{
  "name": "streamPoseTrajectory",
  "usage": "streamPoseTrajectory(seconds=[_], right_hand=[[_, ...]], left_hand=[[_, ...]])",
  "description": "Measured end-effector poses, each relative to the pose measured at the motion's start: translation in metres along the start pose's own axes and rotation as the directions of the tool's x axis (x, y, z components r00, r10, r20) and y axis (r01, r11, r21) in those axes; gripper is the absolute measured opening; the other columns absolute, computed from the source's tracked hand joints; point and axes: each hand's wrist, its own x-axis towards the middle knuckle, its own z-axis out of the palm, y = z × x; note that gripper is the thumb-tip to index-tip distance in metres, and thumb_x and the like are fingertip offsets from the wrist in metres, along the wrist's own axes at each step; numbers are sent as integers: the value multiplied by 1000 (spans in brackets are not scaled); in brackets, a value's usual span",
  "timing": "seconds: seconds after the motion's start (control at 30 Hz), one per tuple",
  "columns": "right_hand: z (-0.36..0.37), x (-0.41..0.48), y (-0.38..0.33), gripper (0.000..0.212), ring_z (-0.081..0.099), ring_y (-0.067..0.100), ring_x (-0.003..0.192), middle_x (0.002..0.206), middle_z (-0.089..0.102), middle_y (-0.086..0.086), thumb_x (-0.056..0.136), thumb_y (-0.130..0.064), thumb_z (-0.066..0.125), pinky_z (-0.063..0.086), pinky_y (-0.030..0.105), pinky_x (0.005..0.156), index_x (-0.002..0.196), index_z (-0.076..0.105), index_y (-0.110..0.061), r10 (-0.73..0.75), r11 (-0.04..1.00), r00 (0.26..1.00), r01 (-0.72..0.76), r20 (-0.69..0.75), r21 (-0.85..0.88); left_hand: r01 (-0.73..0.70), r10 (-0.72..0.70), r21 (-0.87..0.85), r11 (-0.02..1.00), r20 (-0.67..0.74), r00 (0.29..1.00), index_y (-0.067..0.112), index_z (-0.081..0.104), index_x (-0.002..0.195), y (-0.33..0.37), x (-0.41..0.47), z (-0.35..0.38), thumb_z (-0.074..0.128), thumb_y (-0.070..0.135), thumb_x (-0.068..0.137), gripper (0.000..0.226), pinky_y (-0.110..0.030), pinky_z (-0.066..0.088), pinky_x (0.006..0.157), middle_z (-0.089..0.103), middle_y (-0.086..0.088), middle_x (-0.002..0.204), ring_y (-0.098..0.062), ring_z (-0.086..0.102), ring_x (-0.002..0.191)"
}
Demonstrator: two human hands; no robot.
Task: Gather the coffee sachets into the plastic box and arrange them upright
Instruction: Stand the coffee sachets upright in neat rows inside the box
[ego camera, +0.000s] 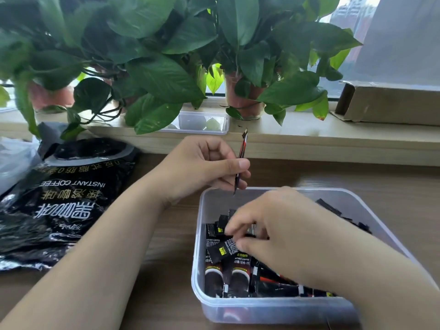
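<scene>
One sachet (242, 148), pinched in the left hand (202, 163), is to be stood in the plastic box (262, 308); grip of right hand (285, 225) unclear.

Two hands (204, 163) (276, 225), one plastic box (262, 308), many sachets (238, 279), one coffee bag (71, 198)

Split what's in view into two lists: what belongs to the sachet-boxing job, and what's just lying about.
Job: plastic box; sachets inside it; single sachet pinched by the left hand; right hand reaching among the sachets; black instant-coffee bag, probably their source.

Lying about: potted plants; small clear tub on the sill; cardboard box; clear plastic bag at far left.
</scene>
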Motion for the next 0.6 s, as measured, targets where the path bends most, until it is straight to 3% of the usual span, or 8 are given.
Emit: streamPoseTrajectory(seconds=[0.1, 0.17, 0.27, 0.33, 0.37, 0.43, 0.47, 0.6], right_hand=[[14, 11, -8, 35, 63, -2, 103, 111, 71, -21, 92, -19, 56, 51, 25, 95, 112, 71, -44, -114, 992, 980, 103, 163, 73], [21, 15, -9, 44, 63, 13, 113, 120, 69, -14, 89, -14, 50, 52, 35, 97, 113, 70, -47, -139, 989, 960, 124, 242, 77], [21, 12, -4, 43, 65, 4, 101, 113, 72, -17, 86, -15, 50, 52, 22, 93, 108, 74, -43, -83, 995, 978, 71, 192, 68], [18, 8, 0, 38, 58, -6, 74, 100, 74, -19, 86, -17, 53, 41, -2, 72, 105, 76, -40, -82, 996, 989, 79, 125, 29], [17, 6, -1, 35, 54, -6, 63, 85, 72, -21, 86, -19, 54, 34, -5, 59, 104, 77, -39, -79, 997, 990, 77, 120, 14], [13, 5, -4, 30, 51, -7, 56, 61, 57, -20, 86, -22, 57, 32, -2, 52, 103, 77, -36, -81, 996, 990, 84, 114, -16], [12, 5, -6, 30, 51, -3, 57, 61, 55, -18, 87, -23, 57, 33, -1, 54, 105, 77, -36, -98, 994, 989, 103, 113, -39], [4, 15, -14, 42, 55, 13, 91, 99, 63, -10, 94, -28, 57, 42, 25, 72, 131, 58, -48, -196, 956, 949, 241, 246, -170]], left_hand=[[2, -2, 27, 1000, -19, 1000, 3, 59, 77, -1, 0, 0, 71, 6, 85, 15, -18, 54, 55, 76, -20, 85, -24, 75, 73], [0, 1, 59, 998, -24, 1000, 3, 59, 79, -2, 0, -1, 72, 7, 86, 15, -18, 55, 57, 76, -19, 87, -24, 75, 75], [-4, 7, 120, 993, -23, 1000, -1, 61, 82, -2, 0, -1, 73, 8, 87, 15, -17, 54, 60, 77, -16, 87, -21, 75, 77], [-13, 16, 147, 989, -19, 1000, -1, 61, 81, -2, -1, -1, 73, 8, 87, 16, -17, 54, 61, 77, -15, 87, -19, 75, 77], [-16, 19, 152, 988, -17, 1000, 0, 61, 81, -1, -1, -1, 73, 9, 87, 16, -17, 54, 61, 77, -16, 87, -19, 75, 78], [-12, 14, 146, 989, -15, 1000, 0, 61, 81, 0, -2, -1, 73, 9, 87, 17, -17, 54, 62, 77, -17, 87, -20, 75, 78], [-8, 11, 140, 990, -16, 1000, 0, 61, 81, 0, -2, -2, 73, 10, 87, 17, -18, 54, 62, 77, -17, 87, -21, 76, 79], [8, -7, 112, 994, -9, 1000, 1, 61, 81, -1, -1, -4, 73, 12, 87, 18, -20, 57, 65, 77, -17, 88, -22, 76, 81]])
